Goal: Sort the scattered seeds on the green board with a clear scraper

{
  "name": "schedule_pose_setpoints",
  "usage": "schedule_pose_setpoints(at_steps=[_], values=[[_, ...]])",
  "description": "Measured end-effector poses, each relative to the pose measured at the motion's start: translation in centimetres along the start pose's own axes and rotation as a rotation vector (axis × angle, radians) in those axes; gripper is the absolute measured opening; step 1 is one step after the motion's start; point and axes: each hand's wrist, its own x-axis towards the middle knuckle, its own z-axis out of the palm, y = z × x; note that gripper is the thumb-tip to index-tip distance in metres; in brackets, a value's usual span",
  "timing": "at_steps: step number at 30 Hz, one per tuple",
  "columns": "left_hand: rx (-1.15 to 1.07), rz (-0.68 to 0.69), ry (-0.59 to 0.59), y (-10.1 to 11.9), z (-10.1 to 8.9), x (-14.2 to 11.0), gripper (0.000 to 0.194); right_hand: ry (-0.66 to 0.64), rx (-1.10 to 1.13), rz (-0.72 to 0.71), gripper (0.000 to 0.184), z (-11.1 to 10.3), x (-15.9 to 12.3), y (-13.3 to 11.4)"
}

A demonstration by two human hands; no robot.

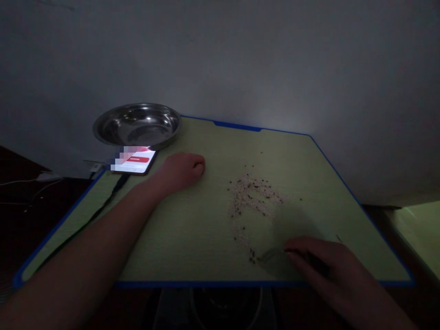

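My left hand (184, 170) rests on the light green tabletop as a closed fist, with nothing showing in it. My right hand (319, 263), near the front edge, pinches what look like thin curved tweezers (273, 255), faint and blurred. Their tip is down by a small cluster of dark grains (252, 257). Between and beyond my hands spreads a loose patch of pale, rice-like grains (252, 195) mixed with dark specks. A thinner trail of pale grains (240, 233) runs from it towards the front edge.
A shiny metal basin (137, 124) stands at the back left. Before it lies a lit phone (139, 160) with a black cable (99, 211) trailing left. The blue-edged folding table (337, 169) stands against a grey wall. A round dark object (225, 305) is below its front edge.
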Motion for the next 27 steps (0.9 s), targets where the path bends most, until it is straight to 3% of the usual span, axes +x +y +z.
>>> schedule_pose_setpoints(at_steps=[3, 12, 27], values=[[-0.008, 0.007, -0.002, -0.1, 0.1, 0.0, 0.030, 0.037, -0.004, 0.031, 0.025, -0.2, 0.4, 0.5], [-0.001, -0.001, -0.001, -0.1, 0.1, 0.0, 0.030, -0.071, 0.032, 0.012, 0.026, 0.6, 0.3, -0.3], [0.003, -0.003, 0.004, 0.2, 0.0, -0.2, 0.030, -0.027, 0.024, -0.025, 0.027, 0.5, -0.1, -0.7]])
